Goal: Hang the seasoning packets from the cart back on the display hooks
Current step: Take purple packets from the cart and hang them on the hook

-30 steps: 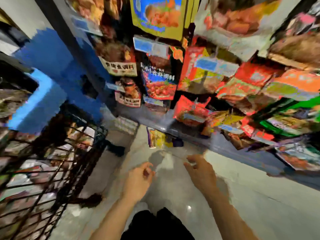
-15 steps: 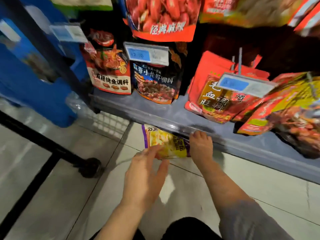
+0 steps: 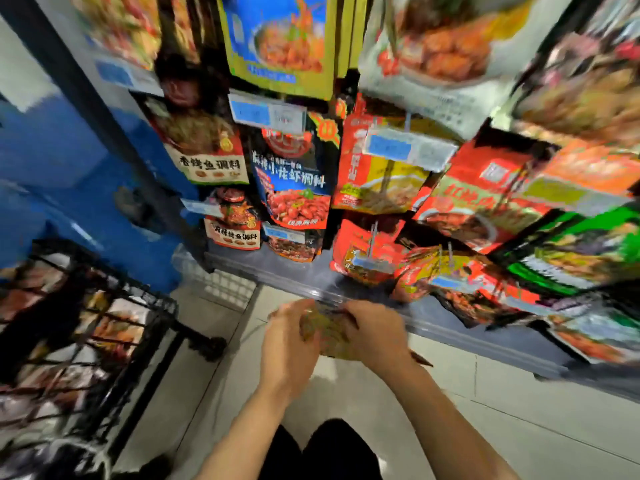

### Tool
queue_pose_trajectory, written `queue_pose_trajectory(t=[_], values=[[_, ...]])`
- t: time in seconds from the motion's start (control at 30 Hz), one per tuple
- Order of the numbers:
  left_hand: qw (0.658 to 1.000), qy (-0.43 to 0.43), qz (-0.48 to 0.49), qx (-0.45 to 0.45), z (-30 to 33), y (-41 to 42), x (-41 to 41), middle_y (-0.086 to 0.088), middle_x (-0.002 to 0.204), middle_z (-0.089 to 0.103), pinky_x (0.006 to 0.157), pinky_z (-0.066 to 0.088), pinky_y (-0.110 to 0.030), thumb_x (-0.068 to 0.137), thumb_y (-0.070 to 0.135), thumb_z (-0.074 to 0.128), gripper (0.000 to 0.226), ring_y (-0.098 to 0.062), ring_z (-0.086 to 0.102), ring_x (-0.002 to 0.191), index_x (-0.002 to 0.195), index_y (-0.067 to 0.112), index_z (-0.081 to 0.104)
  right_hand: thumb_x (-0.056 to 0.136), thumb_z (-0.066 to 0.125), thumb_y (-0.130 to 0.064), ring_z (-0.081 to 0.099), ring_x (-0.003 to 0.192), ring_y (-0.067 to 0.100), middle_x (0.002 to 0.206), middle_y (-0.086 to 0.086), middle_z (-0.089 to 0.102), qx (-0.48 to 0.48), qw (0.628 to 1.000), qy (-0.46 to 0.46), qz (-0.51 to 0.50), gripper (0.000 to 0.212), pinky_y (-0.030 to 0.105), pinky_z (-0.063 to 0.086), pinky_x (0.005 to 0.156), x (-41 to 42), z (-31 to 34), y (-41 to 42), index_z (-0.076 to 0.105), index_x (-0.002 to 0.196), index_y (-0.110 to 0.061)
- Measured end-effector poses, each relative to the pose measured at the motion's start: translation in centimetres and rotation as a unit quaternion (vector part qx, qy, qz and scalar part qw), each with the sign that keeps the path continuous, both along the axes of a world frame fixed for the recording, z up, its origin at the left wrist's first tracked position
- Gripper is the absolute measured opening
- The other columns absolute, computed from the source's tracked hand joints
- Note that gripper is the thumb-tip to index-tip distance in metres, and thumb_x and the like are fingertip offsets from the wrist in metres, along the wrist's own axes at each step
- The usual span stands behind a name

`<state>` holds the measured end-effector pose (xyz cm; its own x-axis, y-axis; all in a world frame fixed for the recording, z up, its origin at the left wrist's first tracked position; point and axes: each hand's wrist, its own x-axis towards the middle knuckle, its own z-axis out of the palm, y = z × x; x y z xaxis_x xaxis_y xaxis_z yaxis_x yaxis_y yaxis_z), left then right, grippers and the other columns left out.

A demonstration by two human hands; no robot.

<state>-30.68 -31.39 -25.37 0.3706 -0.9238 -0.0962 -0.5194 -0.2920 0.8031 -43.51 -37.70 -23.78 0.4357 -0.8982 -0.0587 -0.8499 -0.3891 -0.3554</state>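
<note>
A yellow seasoning packet (image 3: 327,332) is lifted off the floor, low in front of the display's base shelf. My left hand (image 3: 289,344) grips its left side and my right hand (image 3: 375,336) grips its right side; the hands hide most of it and the picture is blurred. Above hang rows of seasoning packets on display hooks (image 3: 374,233) with blue price tags (image 3: 268,112). The black wire cart (image 3: 86,341) at the left holds several more packets.
A grey base shelf (image 3: 467,337) runs along the bottom of the display to the right. A blue panel (image 3: 69,174) stands behind the cart. The cart's black wheel (image 3: 211,346) sits on the pale tiled floor (image 3: 502,410) near my left hand.
Both hands reached down to the yellow packet lying on the floor under the shelf edge and took hold of it. It is now raised between them, and the view has tilted up.
</note>
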Motion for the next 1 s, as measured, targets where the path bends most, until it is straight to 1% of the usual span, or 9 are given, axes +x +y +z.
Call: queue_pose_trajectory(t=[0.07,0.13,0.27,0.4,0.47,0.53,0.73,0.87,1.0], values=[[0.999,0.005,-0.041,-0.018,7.0,0.1,-0.9,0.0,0.103,0.064,0.083,0.047,-0.034,0.068,0.014,0.054,0.044,-0.02,0.059,0.097,0.111,0.016,0.063,0.07,0.047,-0.041,0.064,0.059,0.026,0.062,0.002,0.068,0.0,1.0,-0.016,-0.016,0.029,0.025,0.038,0.044,-1.5,9.4,1.2,0.069,0.067,-0.022],[0.996,0.054,-0.074,-0.015,14.4,0.6,-2.1,0.001,0.11,0.063,0.087,0.047,-0.031,0.068,0.028,0.049,0.048,-0.021,0.059,0.104,0.112,0.018,0.064,0.074,0.052,-0.035,0.065,0.074,0.03,0.076,0.004,0.072,0.004,0.999,-0.035,-0.017,0.025,0.03,0.039,0.055,-3.0,17.6,2.3,0.072,0.08,-0.021],[0.985,0.045,-0.101,-0.136,28.9,1.7,-3.4,0.0,0.079,0.066,0.07,0.036,0.0,0.067,0.035,0.05,0.041,-0.009,0.058,0.078,0.087,0.008,0.073,0.076,0.053,-0.037,0.063,0.075,0.024,0.076,-0.001,0.07,-0.045,0.992,-0.118,-0.022,0.026,0.03,0.038,0.058,-5.2,32.4,4.1,0.072,0.083,-0.021],[0.965,0.02,-0.083,-0.248,38.1,2.6,-3.6,0.015,0.084,0.064,0.074,0.04,-0.003,0.078,0.023,0.063,0.02,0.008,0.057,0.081,0.084,0.007,0.072,0.074,0.062,-0.03,0.061,0.065,0.016,0.07,-0.007,0.066,-0.099,0.978,-0.181,0.02,0.016,0.028,0.045,0.057,-6.0,42.2,5.3,0.071,0.083,-0.02],[0.97,0.095,-0.046,-0.218,40.9,2.7,-3.4,0.024,0.082,0.064,0.075,0.039,-0.005,0.08,0.02,0.068,0.005,0.018,0.055,0.077,0.08,0.018,0.072,0.071,0.069,-0.026,0.064,0.066,0.022,0.075,0.002,0.07,-0.215,0.964,-0.152,0.042,0.02,0.026,0.049,0.059,-7.0,44.6,5.3,0.068,0.087,-0.015],[0.959,0.159,-0.01,-0.233,43.1,2.8,-2.7,0.019,0.074,0.067,0.074,0.042,-0.012,0.081,0.014,0.068,0.015,0.014,0.056,0.072,0.077,0.028,0.068,0.072,0.069,-0.037,0.065,0.072,0.019,0.081,0.002,0.072,-0.223,0.959,-0.176,0.014,0.028,0.029,0.051,0.068,-8.2,45.9,5.1,0.07,0.089,-0.015],[0.933,0.175,0.013,-0.314,48.3,4.0,-1.0,0.02,0.067,0.065,0.067,0.041,-0.013,0.084,0.01,0.065,0.016,0.006,0.054,0.066,0.076,0.023,0.068,0.082,0.064,-0.024,0.062,0.086,0.019,0.092,0.0,0.07,-0.246,0.936,-0.246,-0.047,0.016,0.029,0.045,0.078,-8.4,48.7,5.2,0.07,0.093,-0.015],[0.914,0.225,0.037,-0.336,50.2,4.5,1.1,0.011,0.073,0.067,0.07,0.043,-0.027,0.083,0.017,0.068,0.013,-0.005,0.057,0.071,0.074,0.025,0.071,0.081,0.063,-0.018,0.059,0.083,0.014,0.084,-0.006,0.065,-0.268,0.919,-0.289,-0.01,0.013,0.02,0.038,0.073,-6.1,51.6,4.6,0.07,0.091,-0.015],[0.914,0.228,0.016,-0.334,51.9,4.6,4.0,0.004,0.09,0.071,0.08,0.048,-0.031,0.074,0.028,0.067,0.013,-0.012,0.063,0.086,0.087,0.027,0.07,0.076,0.062,-0.021,0.063,0.077,0.024,0.081,-0.003,0.07,-0.387,0.894,-0.22,0.044,0.011,0.034,0.036,0.074,-2.8,54.8,3.4,0.068,0.086,-0.019]])
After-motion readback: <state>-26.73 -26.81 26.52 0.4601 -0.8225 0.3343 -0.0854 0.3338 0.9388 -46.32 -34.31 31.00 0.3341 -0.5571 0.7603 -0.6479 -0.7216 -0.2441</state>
